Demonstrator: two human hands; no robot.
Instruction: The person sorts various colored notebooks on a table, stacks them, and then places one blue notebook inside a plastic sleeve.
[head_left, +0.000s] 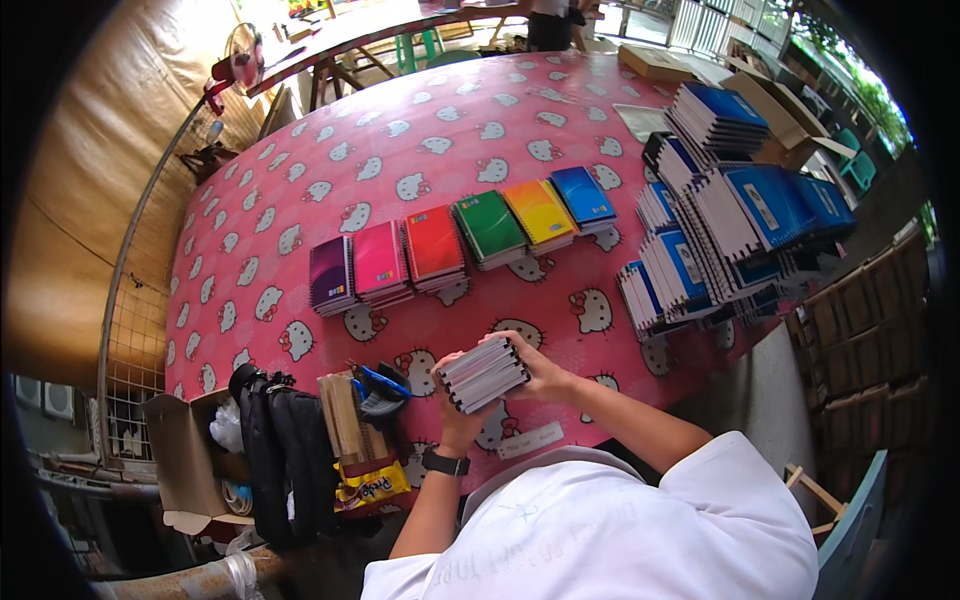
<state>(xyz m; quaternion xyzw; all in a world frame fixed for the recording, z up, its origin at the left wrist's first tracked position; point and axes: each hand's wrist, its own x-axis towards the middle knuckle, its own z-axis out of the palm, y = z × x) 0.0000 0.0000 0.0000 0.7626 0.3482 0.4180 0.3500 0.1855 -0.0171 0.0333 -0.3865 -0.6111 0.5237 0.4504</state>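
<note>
Between my two hands is a small stack of spiral notebooks (486, 376), its page edges and black bindings facing up. My left hand (462, 420) grips its left and near side, and my right hand (540, 372) closes on its right and far corner. Beyond them stands a slanting row of notebook stacks sorted by cover: purple (331, 274), pink (378, 258), red (434, 246), green (489, 226), yellow (539, 214) and blue (583, 196). A large pile of blue-covered notebooks (735, 215) rises at the right. The held notebooks' covers are hidden.
A pink cat-patterned cloth (240, 270) covers the table. At the near left lie a black bag (290, 450), an open cardboard box (185, 460), a yellow snack packet (372, 484) and blue pens (385, 380). A paper strip (530, 441) lies near me. A fan (240, 58) stands far left.
</note>
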